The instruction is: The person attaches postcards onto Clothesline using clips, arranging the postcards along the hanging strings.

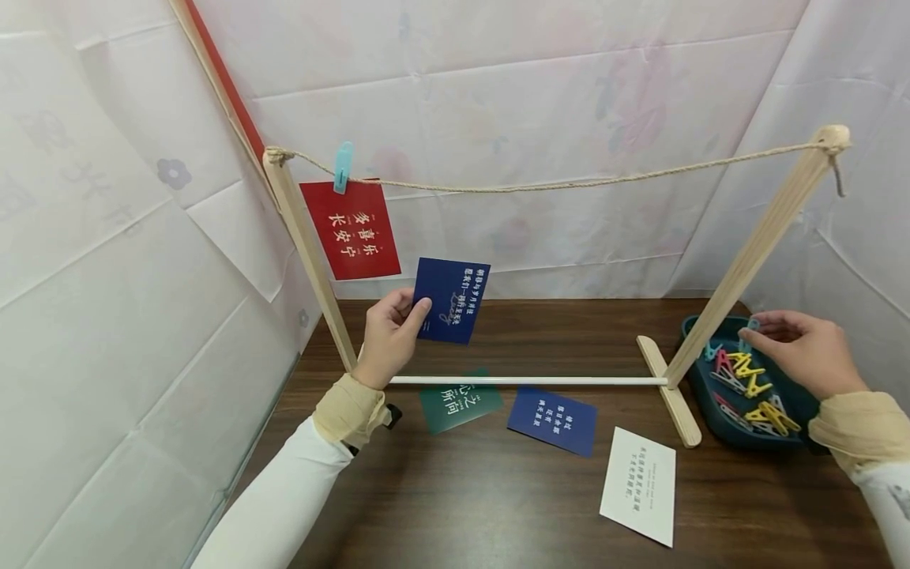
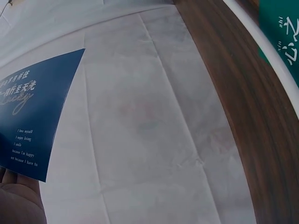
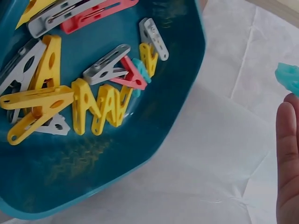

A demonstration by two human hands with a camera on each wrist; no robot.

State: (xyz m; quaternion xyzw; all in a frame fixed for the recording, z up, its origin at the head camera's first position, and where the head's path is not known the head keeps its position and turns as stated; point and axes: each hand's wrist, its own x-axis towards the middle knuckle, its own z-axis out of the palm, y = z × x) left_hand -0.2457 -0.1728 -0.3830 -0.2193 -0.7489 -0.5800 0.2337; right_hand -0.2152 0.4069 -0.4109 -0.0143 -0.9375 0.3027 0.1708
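Head view: the left hand pinches a blue card below the rope, near the red card, toward the left of the desk's far edge. The right hand pinches a teal clip, long axis near upright, over the basket by the desk's far right corner. The left hand is nearer the rope's bare stretch, which offers room.

Left wrist view: the card's side edge is free of fingers.

Right wrist view: the clip sits at the fingertips, outside the basket's rim.
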